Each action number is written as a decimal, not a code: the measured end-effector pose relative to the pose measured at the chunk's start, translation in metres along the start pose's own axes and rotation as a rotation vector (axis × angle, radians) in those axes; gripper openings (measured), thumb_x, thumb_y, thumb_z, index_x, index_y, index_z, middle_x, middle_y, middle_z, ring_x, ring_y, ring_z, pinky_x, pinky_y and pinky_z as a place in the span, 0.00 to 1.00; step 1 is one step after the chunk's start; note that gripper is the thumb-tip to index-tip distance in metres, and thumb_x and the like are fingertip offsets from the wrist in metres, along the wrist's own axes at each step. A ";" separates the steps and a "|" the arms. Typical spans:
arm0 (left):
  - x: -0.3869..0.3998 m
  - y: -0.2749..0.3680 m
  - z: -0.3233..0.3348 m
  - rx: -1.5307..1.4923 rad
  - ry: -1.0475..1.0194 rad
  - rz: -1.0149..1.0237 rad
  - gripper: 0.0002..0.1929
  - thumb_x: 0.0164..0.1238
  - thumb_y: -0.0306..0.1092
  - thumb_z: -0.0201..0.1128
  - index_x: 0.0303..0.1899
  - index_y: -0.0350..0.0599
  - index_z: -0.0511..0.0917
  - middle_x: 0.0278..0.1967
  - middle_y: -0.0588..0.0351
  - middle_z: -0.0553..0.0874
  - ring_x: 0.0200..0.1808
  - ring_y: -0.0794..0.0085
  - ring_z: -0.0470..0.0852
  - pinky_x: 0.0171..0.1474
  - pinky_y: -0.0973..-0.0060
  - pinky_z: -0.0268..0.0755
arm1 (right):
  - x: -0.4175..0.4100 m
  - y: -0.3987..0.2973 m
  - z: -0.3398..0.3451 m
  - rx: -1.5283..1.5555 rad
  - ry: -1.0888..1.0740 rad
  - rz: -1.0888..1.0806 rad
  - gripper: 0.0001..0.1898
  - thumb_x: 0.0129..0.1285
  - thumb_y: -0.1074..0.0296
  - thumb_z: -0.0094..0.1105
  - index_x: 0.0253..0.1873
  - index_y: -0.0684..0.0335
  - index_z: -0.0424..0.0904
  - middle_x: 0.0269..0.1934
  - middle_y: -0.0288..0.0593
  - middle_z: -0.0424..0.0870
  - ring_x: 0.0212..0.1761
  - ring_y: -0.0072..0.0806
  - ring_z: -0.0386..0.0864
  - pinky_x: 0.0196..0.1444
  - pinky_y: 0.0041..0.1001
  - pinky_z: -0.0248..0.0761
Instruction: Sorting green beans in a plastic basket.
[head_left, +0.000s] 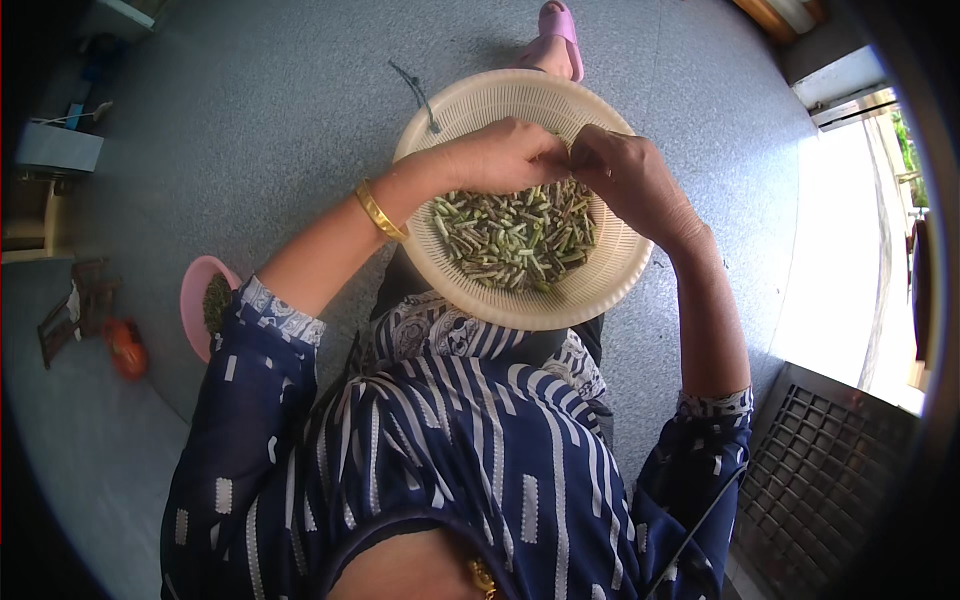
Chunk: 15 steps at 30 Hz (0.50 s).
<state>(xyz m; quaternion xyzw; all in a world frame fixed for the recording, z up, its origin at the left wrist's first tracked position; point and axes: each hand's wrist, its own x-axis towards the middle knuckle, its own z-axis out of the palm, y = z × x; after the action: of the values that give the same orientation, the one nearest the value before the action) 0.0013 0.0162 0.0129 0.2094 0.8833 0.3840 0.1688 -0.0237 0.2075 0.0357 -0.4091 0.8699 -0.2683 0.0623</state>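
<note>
A round cream plastic basket (450, 311) with slotted walls rests on my lap. Short cut pieces of green and purplish-brown plant stem (517, 240) cover its bottom. Above its far half, my left hand (514, 156) and my right hand (626, 176) meet fingertip to fingertip. Both have their fingers curled in a pinch, seemingly on a thin stem that the fingers mostly hide. A gold bangle (379, 214) circles my left wrist.
A pink basin (196, 307) holding dark greenery stands on the speckled floor (300, 97) to my left. Beyond it are an orange bag (125, 349) and a small wooden stool (75, 307). A dark lattice panel (825, 450) is at right, beside a bright doorway. A dark cord (412, 86) hangs at the basket's rim.
</note>
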 end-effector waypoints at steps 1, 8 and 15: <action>-0.001 0.005 -0.002 0.014 0.002 0.016 0.11 0.68 0.36 0.57 0.44 0.42 0.82 0.33 0.52 0.86 0.35 0.69 0.84 0.41 0.71 0.75 | 0.000 0.002 0.001 0.002 0.002 0.003 0.05 0.59 0.74 0.60 0.39 0.65 0.75 0.31 0.44 0.84 0.34 0.32 0.84 0.37 0.31 0.78; 0.000 0.016 -0.012 0.332 0.267 0.194 0.08 0.64 0.34 0.59 0.38 0.41 0.80 0.29 0.48 0.84 0.32 0.61 0.84 0.39 0.67 0.76 | 0.010 0.001 -0.003 -0.175 -0.033 -0.012 0.05 0.61 0.75 0.54 0.37 0.65 0.80 0.28 0.48 0.82 0.28 0.35 0.81 0.35 0.34 0.75; -0.005 0.037 -0.024 0.629 0.527 0.236 0.05 0.63 0.32 0.60 0.38 0.43 0.79 0.29 0.50 0.84 0.32 0.57 0.84 0.36 0.65 0.77 | 0.017 -0.036 -0.028 -0.320 -0.031 0.098 0.09 0.58 0.82 0.44 0.36 0.69 0.77 0.27 0.53 0.82 0.31 0.38 0.83 0.36 0.36 0.77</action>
<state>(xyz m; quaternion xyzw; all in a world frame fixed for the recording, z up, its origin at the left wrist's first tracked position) 0.0039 0.0220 0.0568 0.2451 0.9403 0.1532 -0.1799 -0.0196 0.1881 0.0797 -0.3748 0.9195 -0.1165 0.0227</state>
